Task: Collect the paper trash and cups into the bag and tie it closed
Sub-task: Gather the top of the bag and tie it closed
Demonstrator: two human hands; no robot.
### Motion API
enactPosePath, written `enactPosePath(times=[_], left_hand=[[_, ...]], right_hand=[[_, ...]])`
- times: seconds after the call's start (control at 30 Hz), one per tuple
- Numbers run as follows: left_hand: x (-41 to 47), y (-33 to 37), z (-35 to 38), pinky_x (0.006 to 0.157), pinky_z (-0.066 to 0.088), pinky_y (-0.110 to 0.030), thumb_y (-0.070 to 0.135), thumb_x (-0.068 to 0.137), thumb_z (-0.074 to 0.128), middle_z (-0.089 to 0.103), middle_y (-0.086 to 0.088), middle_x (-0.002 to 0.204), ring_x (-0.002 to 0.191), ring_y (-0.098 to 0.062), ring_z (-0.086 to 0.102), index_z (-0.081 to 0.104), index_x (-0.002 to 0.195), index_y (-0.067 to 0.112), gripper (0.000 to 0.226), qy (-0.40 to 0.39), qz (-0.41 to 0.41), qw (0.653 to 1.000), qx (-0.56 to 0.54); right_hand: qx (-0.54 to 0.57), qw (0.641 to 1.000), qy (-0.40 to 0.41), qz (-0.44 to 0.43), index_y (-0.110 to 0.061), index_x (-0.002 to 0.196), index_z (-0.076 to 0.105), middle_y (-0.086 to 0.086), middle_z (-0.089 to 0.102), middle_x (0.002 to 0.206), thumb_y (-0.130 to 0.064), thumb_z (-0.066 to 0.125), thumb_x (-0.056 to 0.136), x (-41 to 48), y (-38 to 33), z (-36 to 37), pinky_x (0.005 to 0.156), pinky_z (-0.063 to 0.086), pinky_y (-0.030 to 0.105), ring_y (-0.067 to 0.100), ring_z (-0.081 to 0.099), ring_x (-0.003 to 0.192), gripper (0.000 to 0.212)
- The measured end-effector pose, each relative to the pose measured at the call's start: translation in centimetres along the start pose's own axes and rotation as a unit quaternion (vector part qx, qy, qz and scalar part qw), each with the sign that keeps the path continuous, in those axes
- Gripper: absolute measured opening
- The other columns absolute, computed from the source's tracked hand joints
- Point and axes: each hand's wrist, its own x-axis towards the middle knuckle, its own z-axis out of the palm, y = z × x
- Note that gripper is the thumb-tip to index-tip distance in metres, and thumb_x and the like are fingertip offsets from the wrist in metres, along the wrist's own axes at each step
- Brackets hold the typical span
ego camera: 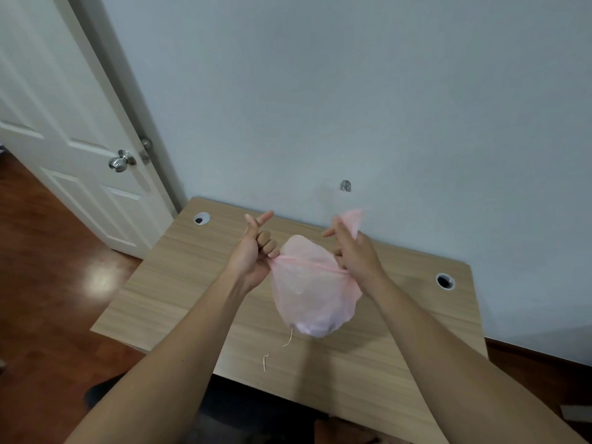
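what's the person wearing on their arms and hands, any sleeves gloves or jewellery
Nothing shows: the left hand and right hand have no gloves, rings or watch, and both forearms are uncovered, with no sleeve in view.

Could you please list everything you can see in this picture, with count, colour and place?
wall: one, pale blue-grey, at the back.
floor: one, reddish-brown, left.
door: one, white, left.
knob: one, silver, on the door.
desk: one, light wood, against the wall.
cable holes: two, white-rimmed, desk's back corners.
bag: one, translucent pink, held above the desk.
string scraps: two, pale, on the desk below the bag.
left hand: one, grips a bag handle.
right hand: one, grips the other handle.
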Motion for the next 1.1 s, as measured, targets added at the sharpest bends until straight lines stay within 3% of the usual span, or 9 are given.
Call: enactPosePath(times=[0.1,0.2,0.3,0.47,0.6,0.67,0.9,1.0,1.1], left_hand=[[0.1,0.1,1.1,0.044,0.032,-0.022,0.062,0.112,0.034,0.013,0.010,0.058,0.044,-0.007,0.019,0.063,0.135,0.018,0.058,-0.026,0.002,1.000,-0.002],[0.3,0.2,1.7,0.049,0.039,-0.022,0.062,0.113,0.033,0.019,0.010,0.058,0.046,-0.008,0.024,0.063,0.136,0.018,0.058,-0.038,0.013,0.999,0.026],[0.2,0.4,1.9,0.059,0.048,-0.024,0.063,0.112,0.037,0.024,0.007,0.067,0.055,-0.011,0.035,0.061,0.145,0.019,0.061,-0.045,0.032,0.997,0.059],[-2.0,1.3,1.2,0.089,0.062,-0.032,0.091,0.086,0.056,0.075,0.002,0.107,0.102,-0.016,0.076,0.074,0.114,0.054,0.050,-0.064,0.049,0.960,0.269],[-3.8,1.2,0.3,0.108,0.058,-0.036,0.093,0.091,0.049,0.080,0.010,0.130,0.122,-0.010,0.076,0.076,0.134,0.039,0.074,-0.138,-0.002,0.895,0.424],[-4.4,0.7,1.0,0.109,0.059,-0.037,0.086,0.099,0.047,0.080,0.007,0.130,0.123,-0.011,0.076,0.075,0.135,0.036,0.068,-0.162,0.001,0.895,0.416],[-3.4,-0.9,2.7,0.088,0.059,-0.021,0.063,0.113,0.041,0.084,0.000,0.116,0.113,-0.013,0.079,0.079,0.112,0.020,0.057,-0.077,0.100,0.929,0.348],[-2.5,-1.8,3.0,0.108,0.054,-0.035,0.055,0.116,0.039,0.082,-0.012,0.122,0.128,-0.019,0.073,0.066,0.093,0.013,0.055,-0.055,0.090,0.964,0.244],[-1.9,-2.5,3.3,0.101,0.053,-0.037,0.053,0.117,0.037,0.066,-0.006,0.076,0.110,-0.025,0.075,0.050,0.081,0.019,0.051,-0.011,0.077,0.983,0.164]], right_hand=[[-0.158,0.982,-0.095,-0.044,-0.044,0.099,0.082,-0.025,0.077,0.080,-0.096,0.077,0.067,-1.4,-0.5,1.0,0.064,0.052,0.019,-0.009,0.068,0.071,0.061],[-0.294,0.948,-0.102,-0.073,-0.026,0.068,0.060,-0.021,0.057,0.060,-0.081,0.087,0.072,-1.5,0.2,1.7,0.057,0.040,0.030,0.003,0.050,0.055,0.062],[-0.249,0.963,-0.075,-0.072,-0.022,0.058,0.038,-0.015,0.033,0.051,-0.063,0.088,0.086,-1.5,0.6,1.7,0.050,0.023,0.026,0.009,0.031,0.048,0.070],[-0.160,0.985,-0.064,-0.012,-0.025,0.061,0.048,-0.009,0.039,0.063,-0.072,0.090,0.076,-1.6,-0.3,1.2,0.053,0.028,0.030,0.013,0.037,0.057,0.065],[-0.105,0.992,-0.071,-0.001,-0.023,0.063,0.074,-0.010,0.056,0.064,-0.073,0.092,0.074,-1.4,-0.8,1.2,0.056,0.037,0.025,0.008,0.051,0.059,0.054],[-0.105,0.990,-0.095,-0.003,-0.036,0.075,0.085,-0.011,0.060,0.068,-0.071,0.089,0.078,-1.5,-0.9,1.5,0.057,0.039,0.024,0.006,0.053,0.062,0.036],[-0.054,0.991,-0.116,-0.036,-0.033,0.100,0.085,-0.022,0.069,0.077,-0.076,0.079,0.089,-2.2,-1.1,2.2,0.071,0.050,0.020,0.001,0.065,0.070,0.045],[0.027,0.997,-0.073,-0.021,-0.022,0.097,0.084,-0.001,0.033,0.066,-0.067,0.055,0.109,-2.0,-1.4,2.3,0.058,0.032,0.028,0.015,0.031,0.058,0.055],[0.172,0.984,-0.039,0.032,-0.013,0.106,0.083,-0.003,0.030,0.065,-0.047,0.045,0.119,-1.1,-1.2,2.4,0.046,0.023,0.020,0.011,0.024,0.049,0.052]])
